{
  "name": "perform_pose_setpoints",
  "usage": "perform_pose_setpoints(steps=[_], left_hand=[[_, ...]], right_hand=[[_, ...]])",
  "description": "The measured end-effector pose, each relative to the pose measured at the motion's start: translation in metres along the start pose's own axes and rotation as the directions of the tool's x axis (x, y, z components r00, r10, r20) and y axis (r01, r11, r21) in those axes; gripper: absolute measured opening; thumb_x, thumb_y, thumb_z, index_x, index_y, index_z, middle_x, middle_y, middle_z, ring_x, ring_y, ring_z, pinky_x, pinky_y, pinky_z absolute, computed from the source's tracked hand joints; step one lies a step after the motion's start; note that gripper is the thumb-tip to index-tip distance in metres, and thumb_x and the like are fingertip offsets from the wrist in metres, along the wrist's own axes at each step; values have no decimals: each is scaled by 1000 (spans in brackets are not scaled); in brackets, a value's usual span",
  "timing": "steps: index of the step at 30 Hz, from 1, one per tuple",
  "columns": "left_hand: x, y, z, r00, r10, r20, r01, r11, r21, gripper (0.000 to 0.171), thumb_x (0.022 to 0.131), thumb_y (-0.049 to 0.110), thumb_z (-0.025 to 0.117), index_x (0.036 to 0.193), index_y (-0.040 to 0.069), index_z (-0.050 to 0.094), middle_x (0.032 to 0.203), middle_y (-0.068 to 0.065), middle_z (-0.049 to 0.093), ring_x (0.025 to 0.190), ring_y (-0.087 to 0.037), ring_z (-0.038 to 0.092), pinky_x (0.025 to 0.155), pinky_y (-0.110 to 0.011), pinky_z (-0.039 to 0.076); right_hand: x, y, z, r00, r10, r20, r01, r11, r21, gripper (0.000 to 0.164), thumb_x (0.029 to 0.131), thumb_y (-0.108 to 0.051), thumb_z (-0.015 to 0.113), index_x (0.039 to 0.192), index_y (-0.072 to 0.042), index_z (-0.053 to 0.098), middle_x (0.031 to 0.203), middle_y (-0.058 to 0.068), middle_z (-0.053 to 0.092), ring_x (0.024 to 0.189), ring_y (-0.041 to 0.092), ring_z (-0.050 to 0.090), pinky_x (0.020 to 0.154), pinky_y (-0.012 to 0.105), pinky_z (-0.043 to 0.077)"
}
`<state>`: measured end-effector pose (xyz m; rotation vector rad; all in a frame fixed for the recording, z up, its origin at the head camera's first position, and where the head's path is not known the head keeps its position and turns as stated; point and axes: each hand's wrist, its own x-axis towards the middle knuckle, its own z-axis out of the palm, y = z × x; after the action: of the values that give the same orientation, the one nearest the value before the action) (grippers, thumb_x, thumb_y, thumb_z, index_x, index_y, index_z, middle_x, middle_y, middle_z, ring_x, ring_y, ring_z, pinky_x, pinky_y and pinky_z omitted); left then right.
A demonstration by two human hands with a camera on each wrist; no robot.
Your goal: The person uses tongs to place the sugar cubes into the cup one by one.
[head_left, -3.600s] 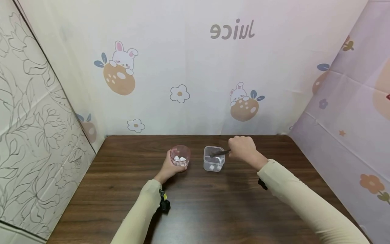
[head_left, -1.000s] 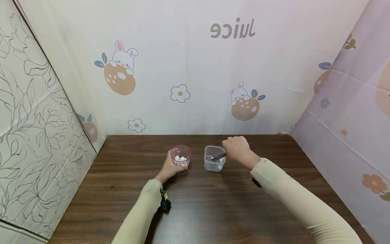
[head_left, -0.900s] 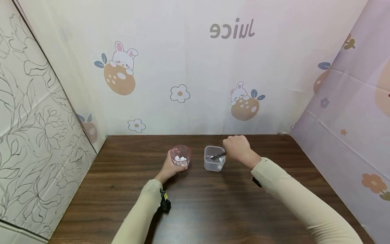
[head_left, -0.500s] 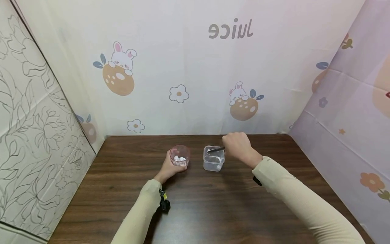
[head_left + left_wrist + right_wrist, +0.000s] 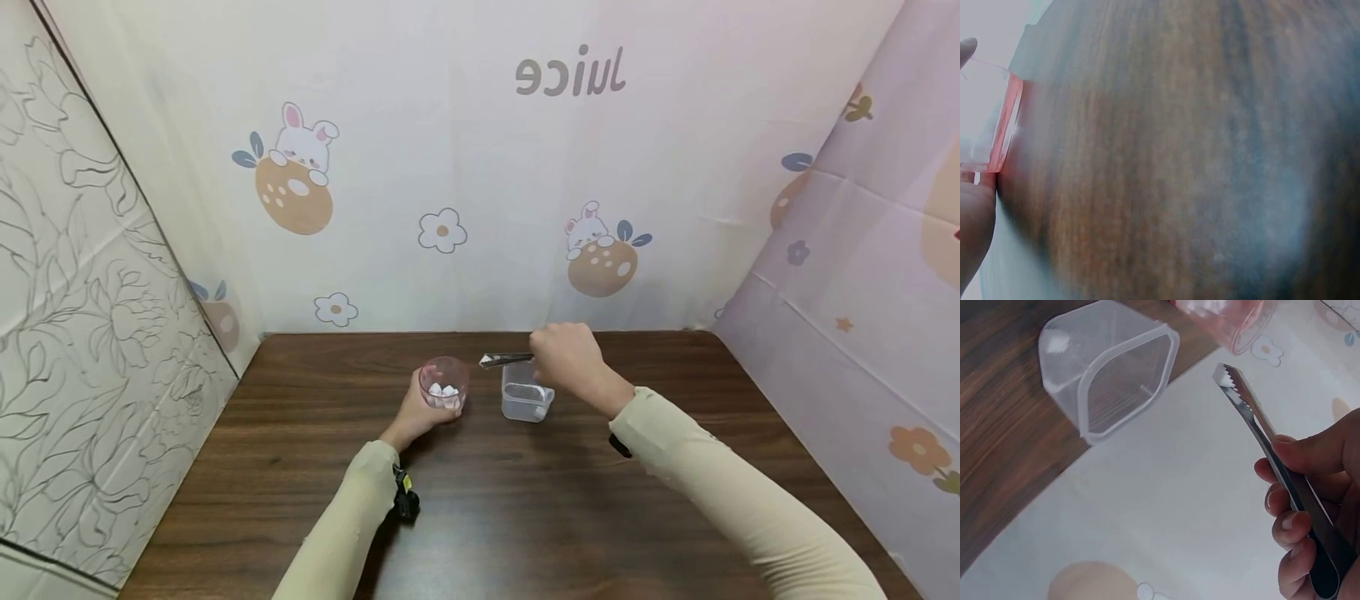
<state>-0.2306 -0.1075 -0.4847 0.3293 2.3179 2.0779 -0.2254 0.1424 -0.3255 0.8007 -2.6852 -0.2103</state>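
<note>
My left hand grips a clear pink cup on the table; white cubes lie in it. In the left wrist view only the edge of the cup and part of the hand show. My right hand holds metal tongs over the far rim of a clear plastic container, their tips toward the cup. A white cube is pinched between the serrated tips. Inside the container, near its bottom, a white cube shows.
The dark wooden table runs back to a printed white curtain right behind its far edge. A floral panel stands along the left side and another printed curtain along the right.
The right hand has lifted the tongs, with a white cube in the tips, up out of the container and left toward the cup. The left hand and cup stay put.
</note>
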Motion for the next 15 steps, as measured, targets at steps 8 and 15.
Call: perform_pose_setpoints(steps=[8,15], left_hand=[[2,-2,0,1000,-9,7,10,1000,-16,88,66,-8,79,138,-8,28,133,-29,43,121,-40,43,97,-38,38],[0,1,0,1000,-20,19,21,1000,-15,90,66,-6,80,139,-7,27,135,-29,41,123,-38,42,99,-40,36]], right_hand=[[8,-17,2,999,-44,-20,44,999,-5,45,65,-9,68,50,-20,27,50,-6,20,48,12,20,39,28,20],[17,-32,7,995,-91,-48,91,996,-1,47,71,-9,67,51,-20,25,51,-6,16,48,11,17,41,27,17]])
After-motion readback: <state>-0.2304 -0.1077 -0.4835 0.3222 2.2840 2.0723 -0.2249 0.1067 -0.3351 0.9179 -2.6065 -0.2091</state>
